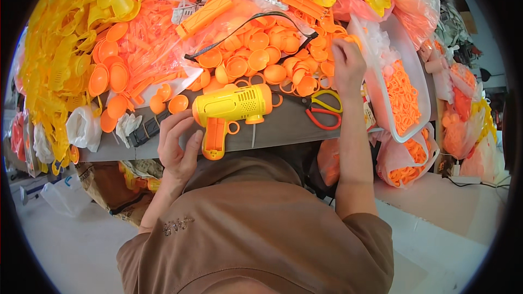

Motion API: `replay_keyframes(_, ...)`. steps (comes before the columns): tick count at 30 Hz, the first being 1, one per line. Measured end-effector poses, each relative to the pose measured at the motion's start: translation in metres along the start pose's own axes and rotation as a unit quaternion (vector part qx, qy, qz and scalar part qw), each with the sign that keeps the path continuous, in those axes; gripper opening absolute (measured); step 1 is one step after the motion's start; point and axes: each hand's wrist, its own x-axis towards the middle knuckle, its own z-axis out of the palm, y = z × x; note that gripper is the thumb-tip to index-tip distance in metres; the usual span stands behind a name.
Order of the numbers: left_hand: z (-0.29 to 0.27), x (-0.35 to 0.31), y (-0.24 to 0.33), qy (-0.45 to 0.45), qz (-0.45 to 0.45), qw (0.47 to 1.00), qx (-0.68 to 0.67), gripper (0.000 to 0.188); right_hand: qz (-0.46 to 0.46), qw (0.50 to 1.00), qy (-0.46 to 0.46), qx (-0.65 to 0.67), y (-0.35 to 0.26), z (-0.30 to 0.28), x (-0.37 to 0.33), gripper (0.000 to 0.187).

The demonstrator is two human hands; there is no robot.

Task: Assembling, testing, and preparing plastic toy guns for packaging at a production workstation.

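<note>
A yellow and orange toy gun (231,106) lies on its side at the table's near edge, its orange grip pointing toward me and the battery-like recess in it uncovered. My left hand (180,140) is beside its rear end, thumb and fingers apart, holding nothing; whether a fingertip touches the gun is unclear. Farther right, my right hand (348,65) reaches over the pile of orange cup-shaped pieces (259,49), at its right side. Its fingers are bent together, and what they grip, if anything, is hidden. Small orange rings (233,127) lie around the gun.
Scissors (324,110) with yellow and red handles lie between the gun and my right forearm. A white bin (400,130) of orange rings stands at right. Yellow shells (60,60) heap up at left. A black strap (261,15) crosses the orange pile. Bags of parts hang below.
</note>
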Motion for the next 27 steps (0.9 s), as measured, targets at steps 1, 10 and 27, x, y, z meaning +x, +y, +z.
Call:
replay_keyframes(1,0.002,-0.001,0.0,-0.007,0.001,1.0,0.001,0.03,-0.001,1.0,0.001,-0.001,0.005,0.005,0.012,0.009)
replay_keyframes(10,0.017,0.014,-0.001,-0.061,0.049,0.994,0.073,0.043,-0.044,0.917,-0.293,-0.267,-0.009,0.051,0.083,0.016)
replay_keyframes(27,0.026,0.009,-0.016,-0.054,0.046,0.995,0.076,0.041,0.04,0.942,-0.244,-0.226,-0.006,0.062,0.075,0.022)
